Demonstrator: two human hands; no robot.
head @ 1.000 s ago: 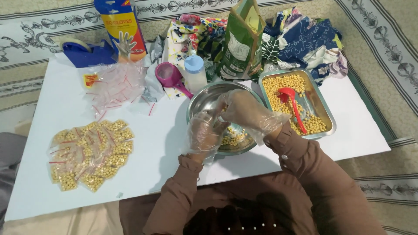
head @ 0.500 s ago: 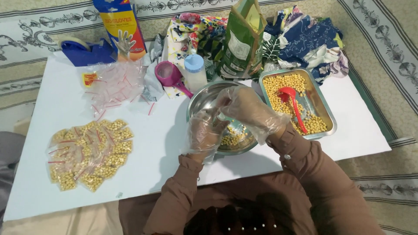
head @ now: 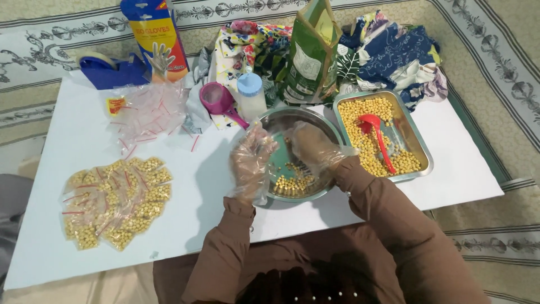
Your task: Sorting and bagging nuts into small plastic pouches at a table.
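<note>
Since a moment ago the gloved left hand [head: 251,163] has drawn apart from the right hand [head: 312,147], both loosely open and empty-looking over the steel bowl [head: 332,126] of soybeans [head: 293,183], so pinch beans gently and keep low inside its rim.

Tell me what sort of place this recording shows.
Probably a home, with work done at floor level: a low white table on a patterned carpet, heaped printed fabrics, and a metal bowl of yellow beans.
</note>
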